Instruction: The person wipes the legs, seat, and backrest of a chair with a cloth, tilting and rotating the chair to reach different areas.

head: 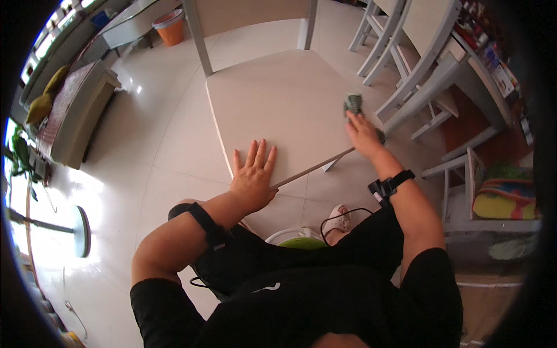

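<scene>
In front of me stands a chair with a pale, flat seat (283, 104). My left hand (254, 178) rests palm down near the seat's front left corner, fingers spread and thumb by the front edge. At the right edge, my right hand (364, 135) lies over a grey-green cloth (353, 102). Some of the cloth sticks out beyond the fingertips, and a bit shows beside the palm; the rest is hidden under the hand. The chair's backrest (256, 15) rises at the far side.
More chairs (404, 65) stand at a cluttered table (491, 87) on the right. A green-and-white bucket (302, 242) sits between my legs. An orange bin (169, 28) and a cushioned bench (72, 113) are at the left. A round stand base (82, 231) is on the floor.
</scene>
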The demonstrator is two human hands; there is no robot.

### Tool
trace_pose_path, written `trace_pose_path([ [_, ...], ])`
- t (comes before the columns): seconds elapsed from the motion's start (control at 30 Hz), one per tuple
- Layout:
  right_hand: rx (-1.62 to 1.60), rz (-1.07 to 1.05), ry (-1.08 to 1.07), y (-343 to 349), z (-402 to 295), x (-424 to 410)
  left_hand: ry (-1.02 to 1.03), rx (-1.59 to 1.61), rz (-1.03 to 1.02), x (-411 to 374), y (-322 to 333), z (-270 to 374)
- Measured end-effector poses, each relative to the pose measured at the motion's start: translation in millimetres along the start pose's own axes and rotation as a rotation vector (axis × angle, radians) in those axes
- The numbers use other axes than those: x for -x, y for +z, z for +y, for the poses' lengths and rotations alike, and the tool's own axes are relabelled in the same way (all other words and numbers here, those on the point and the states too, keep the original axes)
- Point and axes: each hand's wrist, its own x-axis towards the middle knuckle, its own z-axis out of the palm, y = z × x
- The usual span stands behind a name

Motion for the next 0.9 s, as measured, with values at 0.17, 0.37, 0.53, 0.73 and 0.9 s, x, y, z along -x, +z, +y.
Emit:
trace_pose_path([
  [0.17,-0.183,-0.137,-0.525,-1.0,-131.4,21.5,-0.007,0.123,-0.120,0.5,-16.4,-5.9],
  [0.37,-0.376,-0.448,-0.538,-45.4,-146.6,-33.4,-0.010,0.549,-0.198,-25.1,-50.5,-45.6],
  [0.53,-0.321,-0.189,-0.385,-110.7,-171.7,-114.7,-0.224,0.329,0.058,-44.5,-33.9,-51.8],
  [0.73,-0.220,0.195,-0.505,-137.8,-214.6,-231.7,-0.492,0.501,0.382,-54.1,-0.4,-83.2],
  [0.9,-0.215,0.715,-0.566,-156.0,-257.7,-333.1,-0.557,0.609,0.330,-48.0,3.7,-97.5],
])
